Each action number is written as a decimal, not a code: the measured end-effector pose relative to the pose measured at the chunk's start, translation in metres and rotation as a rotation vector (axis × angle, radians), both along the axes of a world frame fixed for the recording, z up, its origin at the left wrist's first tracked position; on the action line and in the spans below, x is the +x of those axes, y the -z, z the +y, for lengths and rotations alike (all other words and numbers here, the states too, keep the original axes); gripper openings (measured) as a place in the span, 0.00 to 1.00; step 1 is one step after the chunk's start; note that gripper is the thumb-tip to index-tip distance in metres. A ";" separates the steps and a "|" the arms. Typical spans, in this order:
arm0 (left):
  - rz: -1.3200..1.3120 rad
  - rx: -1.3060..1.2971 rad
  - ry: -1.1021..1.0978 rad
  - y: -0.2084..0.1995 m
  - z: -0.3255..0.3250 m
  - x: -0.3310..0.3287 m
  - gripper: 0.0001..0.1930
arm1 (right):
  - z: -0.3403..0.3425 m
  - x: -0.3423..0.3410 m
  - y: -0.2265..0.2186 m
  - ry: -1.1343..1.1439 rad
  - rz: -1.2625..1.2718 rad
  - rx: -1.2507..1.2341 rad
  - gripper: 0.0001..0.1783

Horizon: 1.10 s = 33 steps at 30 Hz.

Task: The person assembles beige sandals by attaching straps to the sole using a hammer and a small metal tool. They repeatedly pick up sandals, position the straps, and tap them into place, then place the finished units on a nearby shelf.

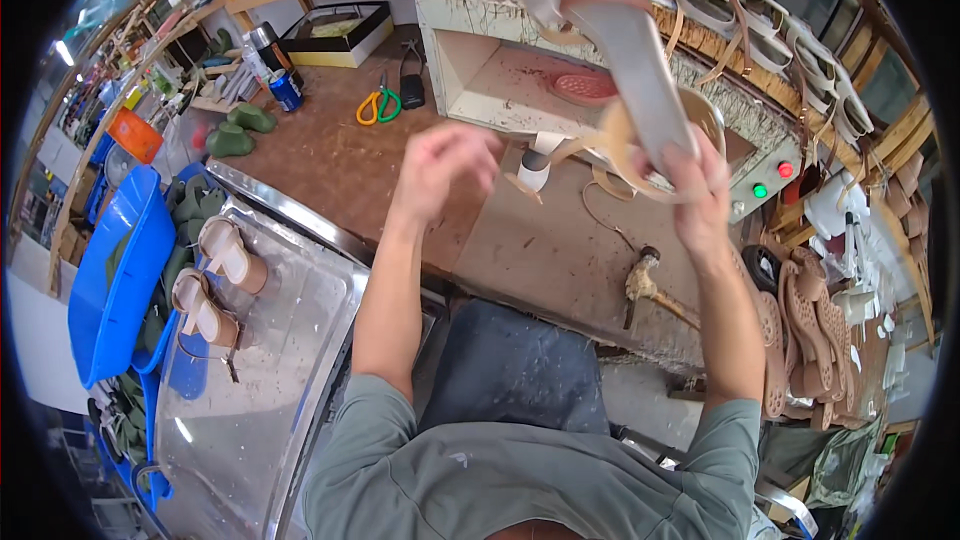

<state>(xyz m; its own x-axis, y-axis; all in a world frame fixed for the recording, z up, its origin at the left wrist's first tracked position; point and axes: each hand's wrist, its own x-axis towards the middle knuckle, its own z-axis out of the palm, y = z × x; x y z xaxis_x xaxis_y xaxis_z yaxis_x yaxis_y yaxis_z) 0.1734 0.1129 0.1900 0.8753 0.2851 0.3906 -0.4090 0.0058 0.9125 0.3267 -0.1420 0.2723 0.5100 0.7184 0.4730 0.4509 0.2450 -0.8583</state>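
In my right hand (pixel 703 180) is a sandal upper (pixel 640 60), raised over the bench with its pale grey insole tilted up and away from me. A white strap forms its far end, and a beige ankle band (pixel 622 140) loops beside my fingers. My left hand (pixel 445 168) hovers above the brown bench, apart from the upper, its fingers smeared by motion. Between the hands, a small white and dark piece (pixel 535 172) and thin beige straps lie at the front of an open box machine (pixel 470 20). A hammer (pixel 645 290) rests near my right forearm.
Orange and green-handled scissors (pixel 379 106) lie at the back left. Two finished-looking sandals (pixel 207 315) stand on the metal tray (pixel 270 380), beside a blue basin (pixel 118 275). Brown soles (pixel 810 325) are stacked at right. White strap uppers (pixel 760 20) line the shelf above the machine.
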 end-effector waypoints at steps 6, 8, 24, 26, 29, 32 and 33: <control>0.260 0.627 -0.375 0.122 0.064 0.109 0.24 | -0.074 -0.005 0.031 0.075 0.065 -0.127 0.16; 0.162 0.773 -0.310 0.128 0.072 0.133 0.19 | -0.077 -0.005 0.047 0.132 0.145 -0.132 0.15; -0.195 0.197 -0.715 0.012 -0.054 -0.121 0.14 | 0.014 0.175 0.209 0.200 -0.307 -0.442 0.14; -0.029 0.240 -0.507 0.035 -0.081 -0.125 0.13 | 0.024 0.183 0.214 0.188 -0.473 -0.515 0.16; 0.177 -0.070 -0.204 0.087 -0.123 -0.104 0.11 | 0.029 0.180 0.194 0.161 -0.745 -0.734 0.21; 0.446 -0.529 0.034 0.152 -0.144 -0.091 0.11 | 0.017 0.198 0.168 0.255 -0.835 -0.996 0.29; 0.547 -0.628 0.104 0.166 -0.147 -0.087 0.12 | 0.010 0.207 0.162 0.313 -0.837 -1.093 0.32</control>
